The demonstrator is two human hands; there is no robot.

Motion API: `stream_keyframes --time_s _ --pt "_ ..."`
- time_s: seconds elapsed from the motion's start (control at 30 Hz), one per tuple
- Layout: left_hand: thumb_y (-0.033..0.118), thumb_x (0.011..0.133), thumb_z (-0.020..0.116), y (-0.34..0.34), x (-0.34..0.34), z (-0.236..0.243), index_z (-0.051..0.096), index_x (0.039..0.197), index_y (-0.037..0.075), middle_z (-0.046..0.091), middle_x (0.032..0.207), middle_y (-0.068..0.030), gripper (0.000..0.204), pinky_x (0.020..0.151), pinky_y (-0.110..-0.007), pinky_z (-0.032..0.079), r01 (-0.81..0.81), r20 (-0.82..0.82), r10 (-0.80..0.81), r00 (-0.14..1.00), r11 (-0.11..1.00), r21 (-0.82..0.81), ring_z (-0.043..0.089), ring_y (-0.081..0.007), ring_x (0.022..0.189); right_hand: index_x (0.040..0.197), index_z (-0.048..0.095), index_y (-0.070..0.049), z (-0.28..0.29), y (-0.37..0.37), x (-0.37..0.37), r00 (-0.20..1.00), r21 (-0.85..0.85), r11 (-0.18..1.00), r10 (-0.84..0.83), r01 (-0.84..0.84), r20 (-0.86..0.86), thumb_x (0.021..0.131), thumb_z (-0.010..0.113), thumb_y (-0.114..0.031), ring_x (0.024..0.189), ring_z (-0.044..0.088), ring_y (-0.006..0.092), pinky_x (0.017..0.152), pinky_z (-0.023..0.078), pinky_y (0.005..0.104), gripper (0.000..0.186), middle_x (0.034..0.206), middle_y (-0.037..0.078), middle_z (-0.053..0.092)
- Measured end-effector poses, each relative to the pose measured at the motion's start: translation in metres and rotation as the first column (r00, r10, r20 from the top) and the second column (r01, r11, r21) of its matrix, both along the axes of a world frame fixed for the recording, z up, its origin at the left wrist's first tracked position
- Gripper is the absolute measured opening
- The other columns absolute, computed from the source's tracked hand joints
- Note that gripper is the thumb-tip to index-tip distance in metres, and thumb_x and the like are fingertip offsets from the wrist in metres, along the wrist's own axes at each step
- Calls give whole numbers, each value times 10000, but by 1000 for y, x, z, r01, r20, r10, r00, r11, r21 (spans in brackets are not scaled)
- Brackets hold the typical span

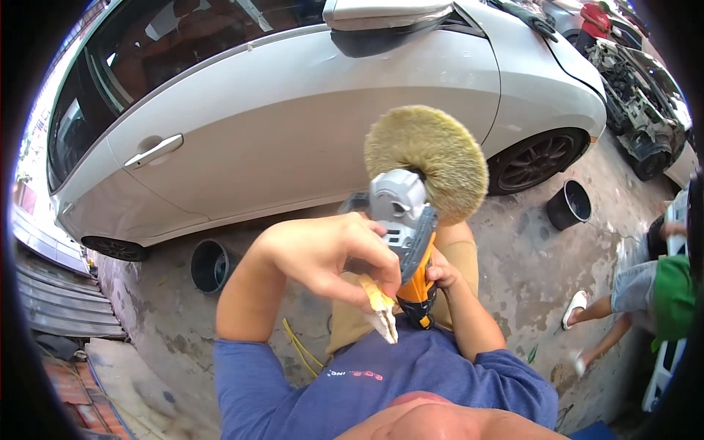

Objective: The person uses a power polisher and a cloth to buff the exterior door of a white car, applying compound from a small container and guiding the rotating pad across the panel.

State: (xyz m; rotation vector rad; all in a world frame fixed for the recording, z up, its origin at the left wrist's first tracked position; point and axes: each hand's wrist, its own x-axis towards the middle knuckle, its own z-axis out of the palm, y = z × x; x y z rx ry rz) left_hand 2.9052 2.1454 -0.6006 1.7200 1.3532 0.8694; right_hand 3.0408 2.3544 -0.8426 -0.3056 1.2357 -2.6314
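Observation:
A grey and orange power polisher (398, 194) is held upright in front of my chest. Its round, yellowish wool pad (433, 154) faces up and away, close to the white car's front door (323, 139). My right hand (444, 271) is closed around the orange body of the tool from the right, though the body partly hides the fingers. On the other side, my left hand (334, 253) pinches a crumpled yellow-and-white piece (378, 299), perhaps a cloth or wrapper, between thumb and fingers. That hand overlaps the polisher; whether it touches it I cannot tell.
Black buckets stand on the concrete near the car, one at left (210, 265) and one at right (569, 204). A yellow hose (297, 341) lies beside me. At right is a person in grey shorts (634, 286); a partly stripped car (638, 110) stands behind. Corrugated sheets (66, 290) line the left.

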Motion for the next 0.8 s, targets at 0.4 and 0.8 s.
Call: stream_keyframes --time_s 0.4,0.8 --pt "118 753 892 -77 15 -68 749 807 -24 755 804 -162 209 942 -395 532 -312 638 337 692 937 -157 765 -302 871 1352 587 13 -27 -35 -43 920 -28 921 389 -389 37 793 814 -524 1115 629 163 985 486 307 808 1215 71 678" --pt "-80 781 812 -37 41 -83 699 1007 -19 739 985 -93 260 857 -318 554 -744 639 628 444 656 -127 701 -164 930 1305 607 26 -34 -34 81 994 876 470 -30 108 -106 685 949 -442 1103 685 275 982 525 390 849 1171 184 726"
